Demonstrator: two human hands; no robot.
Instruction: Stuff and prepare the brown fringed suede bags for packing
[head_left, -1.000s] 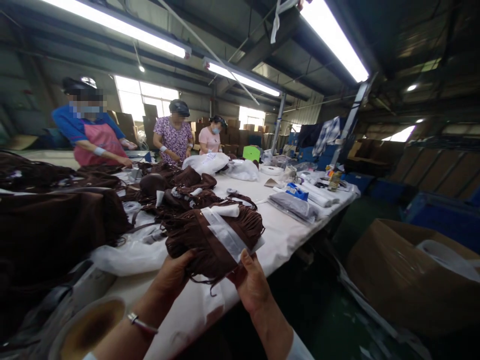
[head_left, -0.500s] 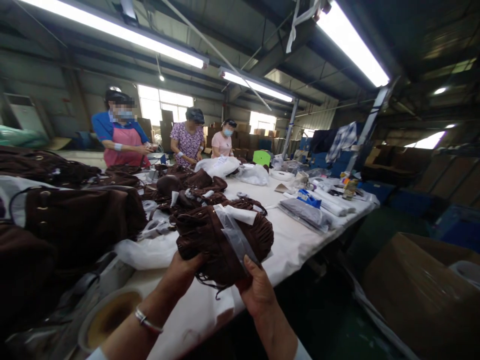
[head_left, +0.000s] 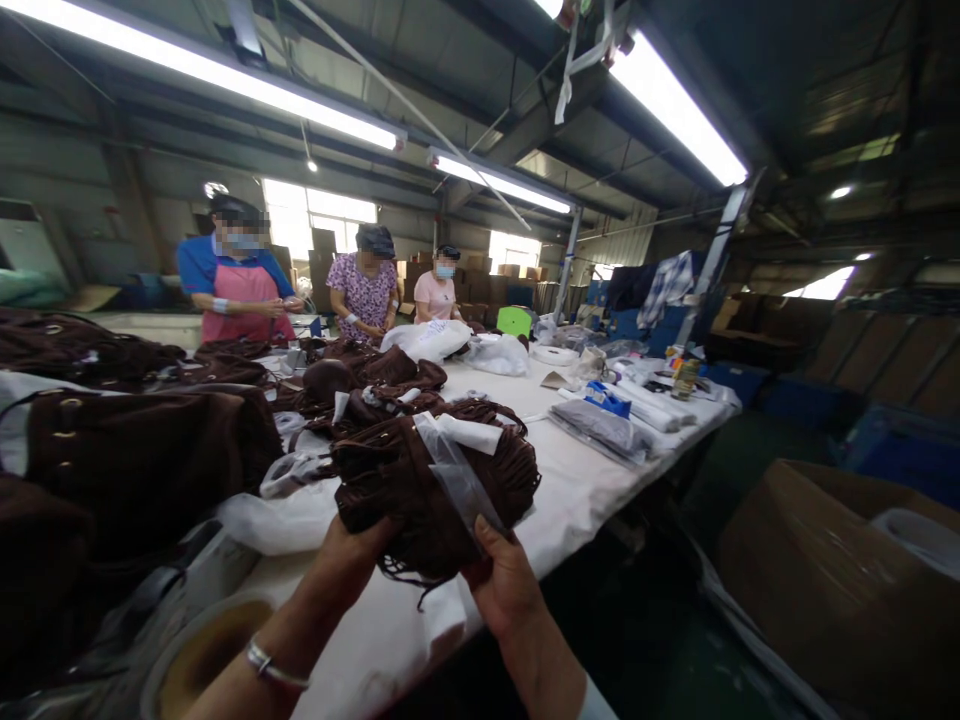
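A dark brown fringed bag is held up over the near edge of the table, between my two hands. My left hand grips its lower left side, with the fingers hidden beneath it. At the lower right, my right hand holds it, thumb on top against a clear plastic strip that runs across the bag. A white wrapped piece lies along the bag's upper side. Thin cords dangle from the underside.
More brown bags are heaped on the left. A white-covered table stretches away, bearing plastic bags and a grey packet. A large tape roll sits lower left, a cardboard box right. Several co-workers stand across the table.
The whole view has shifted slightly, so the hands and bag appear a little farther left. Both hands keep the same hold on the bag.
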